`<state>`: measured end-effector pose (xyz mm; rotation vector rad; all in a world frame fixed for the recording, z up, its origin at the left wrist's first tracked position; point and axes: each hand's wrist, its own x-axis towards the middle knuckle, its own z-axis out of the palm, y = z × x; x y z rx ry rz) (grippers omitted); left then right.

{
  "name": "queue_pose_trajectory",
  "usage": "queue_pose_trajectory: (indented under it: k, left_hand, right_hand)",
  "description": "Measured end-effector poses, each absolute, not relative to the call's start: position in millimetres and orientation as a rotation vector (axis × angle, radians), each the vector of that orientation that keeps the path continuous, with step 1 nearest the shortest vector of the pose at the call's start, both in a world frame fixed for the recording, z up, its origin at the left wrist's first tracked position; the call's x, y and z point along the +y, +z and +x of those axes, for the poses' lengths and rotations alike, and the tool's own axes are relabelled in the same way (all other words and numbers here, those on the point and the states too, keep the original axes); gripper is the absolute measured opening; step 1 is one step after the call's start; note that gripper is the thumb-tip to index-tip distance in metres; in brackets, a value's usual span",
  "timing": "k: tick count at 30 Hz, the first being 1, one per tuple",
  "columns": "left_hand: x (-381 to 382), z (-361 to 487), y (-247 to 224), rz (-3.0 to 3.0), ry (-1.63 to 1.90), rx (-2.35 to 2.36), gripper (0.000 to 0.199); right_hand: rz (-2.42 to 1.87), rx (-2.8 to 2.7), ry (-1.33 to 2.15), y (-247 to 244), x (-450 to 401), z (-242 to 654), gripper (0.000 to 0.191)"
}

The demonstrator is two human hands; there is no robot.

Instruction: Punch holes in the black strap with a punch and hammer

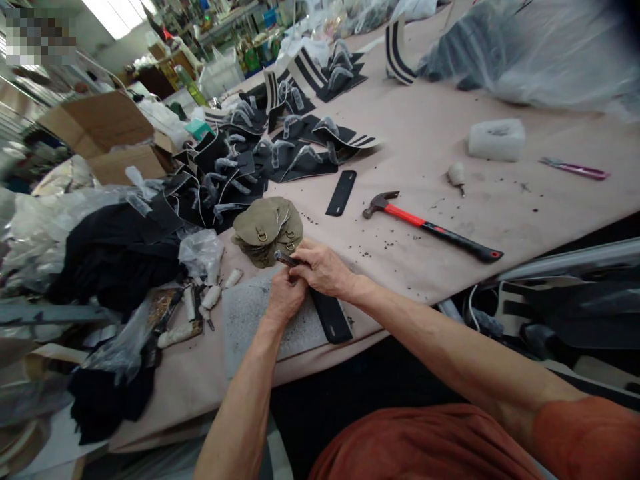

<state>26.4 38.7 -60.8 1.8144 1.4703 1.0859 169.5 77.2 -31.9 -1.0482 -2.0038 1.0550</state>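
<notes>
Both hands meet over a grey pad [250, 320] at the near edge of the surface [430, 133]. The left hand [285, 297] presses on a black strip [327, 313], and the right hand [323, 267] grips a metal punch [286, 259] above it. Just behind lies a pile of olive pieces [267, 230]. A hammer [430, 227] with a red handle lies to the right, apart from the hands.

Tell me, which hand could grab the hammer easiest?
Probably the right hand: the hammer lies on its side of the table. The left hand is farther away, pressing on the black strip.
</notes>
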Motion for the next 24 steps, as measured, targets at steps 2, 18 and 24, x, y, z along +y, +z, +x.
queue_pose_trajectory:
  k: [2,18,24]
  left_hand:
    - [39,26,-63,1.824,1.079,1.480,0.018]
    - [51,31,-77,1.903,1.004,1.439,0.018]
    - [53,30,-73,1.830,0.948,1.492,0.022]
  right_hand:
    - [-1.059,-2.015,1.045,-30,79,169,0.008]
    - [-2.013,-2.053,1.168,-57,0,219,0.027]
    - [-2.017,-2.054,1.222,-58,8,218,0.023]
